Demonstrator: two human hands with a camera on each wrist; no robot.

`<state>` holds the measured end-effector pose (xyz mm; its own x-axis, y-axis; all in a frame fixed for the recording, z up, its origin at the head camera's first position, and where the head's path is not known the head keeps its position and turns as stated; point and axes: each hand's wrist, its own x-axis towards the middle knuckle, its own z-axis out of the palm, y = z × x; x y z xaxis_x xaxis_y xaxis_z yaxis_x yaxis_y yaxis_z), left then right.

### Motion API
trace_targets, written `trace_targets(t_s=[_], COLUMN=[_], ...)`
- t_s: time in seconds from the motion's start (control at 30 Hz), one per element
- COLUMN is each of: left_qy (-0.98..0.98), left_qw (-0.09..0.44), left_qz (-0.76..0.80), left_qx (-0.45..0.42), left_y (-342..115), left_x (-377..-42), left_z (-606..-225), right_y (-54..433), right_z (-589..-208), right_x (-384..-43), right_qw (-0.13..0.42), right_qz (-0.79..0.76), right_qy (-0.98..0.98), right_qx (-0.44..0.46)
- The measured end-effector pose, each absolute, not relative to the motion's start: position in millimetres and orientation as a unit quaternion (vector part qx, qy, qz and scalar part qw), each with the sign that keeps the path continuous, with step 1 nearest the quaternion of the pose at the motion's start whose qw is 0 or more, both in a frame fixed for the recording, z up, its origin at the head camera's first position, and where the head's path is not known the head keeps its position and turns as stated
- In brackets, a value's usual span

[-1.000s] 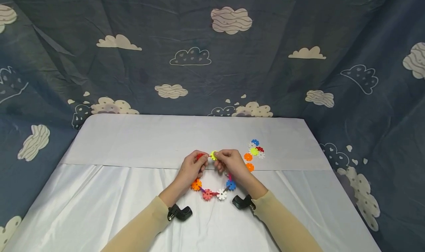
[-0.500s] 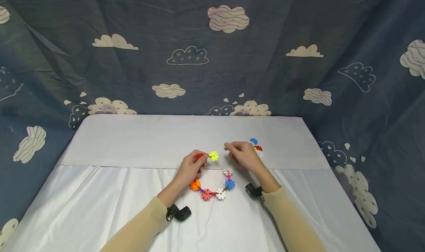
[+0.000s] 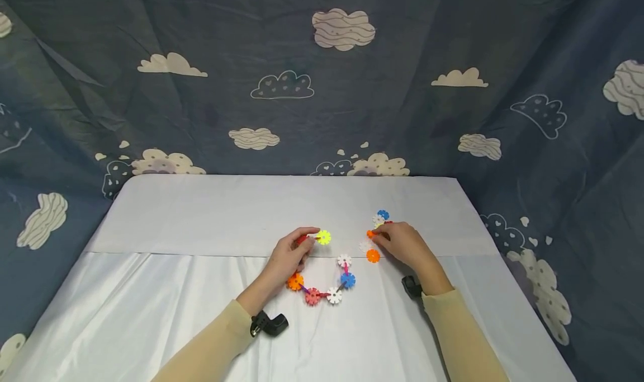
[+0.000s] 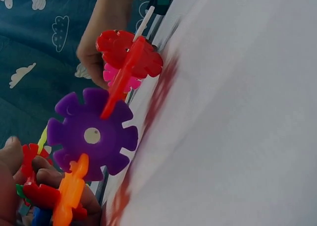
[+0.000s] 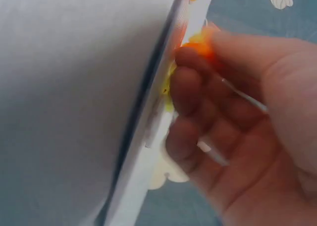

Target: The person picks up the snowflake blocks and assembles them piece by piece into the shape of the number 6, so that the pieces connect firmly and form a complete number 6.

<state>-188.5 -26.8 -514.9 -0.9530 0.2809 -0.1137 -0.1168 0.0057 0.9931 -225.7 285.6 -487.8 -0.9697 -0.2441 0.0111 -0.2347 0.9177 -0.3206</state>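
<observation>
My left hand (image 3: pixel 284 259) grips a chain of snowflake-shaped plastic discs at a red disc (image 3: pixel 302 239). A yellow disc (image 3: pixel 323 237) sticks out to the right from its fingertips. The rest of the chain curves below through orange (image 3: pixel 295 282), pink-red (image 3: pixel 312 297), white (image 3: pixel 334 295) and blue (image 3: pixel 347 281) discs to a white end disc (image 3: pixel 344 260). A purple disc (image 4: pixel 91 136) fills the middle of the left wrist view. To the right, my right hand (image 3: pixel 407 248) pinches a loose orange snowflake disc (image 3: pixel 370 234) between thumb and fingertips.
Another orange disc (image 3: pixel 373 255) lies on the white cloth just below the right fingertips. Behind them are several loose discs, among them a blue one (image 3: pixel 383 214), partly hidden by the hand. A dark cloud-print curtain (image 3: pixel 287 41) stands behind the table (image 3: pixel 226 214).
My right hand has let go of the yellow disc and moved right to the loose discs, where it has pinched an orange one. The left hand stays at the chain.
</observation>
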Motion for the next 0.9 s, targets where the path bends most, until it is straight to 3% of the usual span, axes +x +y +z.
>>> trace_targets(t_s=[0.13, 0.4, 0.67, 0.9], left_qy=[0.699, 0.692, 0.699, 0.702], left_qw=[0.137, 0.130, 0.131, 0.120], left_qz=[0.700, 0.709, 0.702, 0.701], left_qx=[0.052, 0.034, 0.027, 0.038], left_y=[-27.2, -25.4, -24.6, -24.5], left_x=[-187.7, -188.3, -189.0, -187.6], left_z=[-516.6, -517.8, -517.8, -516.2], right_y=[269.9, 220.4, 207.4, 204.9], right_z=[-484.4, -477.6, -480.6, -483.3], right_x=[-218.5, -197.6, -192.0, -192.4], right_qw=[-0.038, 0.039, 0.034, -0.008], right_qz=[-0.195, -0.409, -0.426, -0.377], right_qy=[0.970, 0.901, 0.895, 0.908], right_qx=[-0.139, -0.138, -0.130, -0.181])
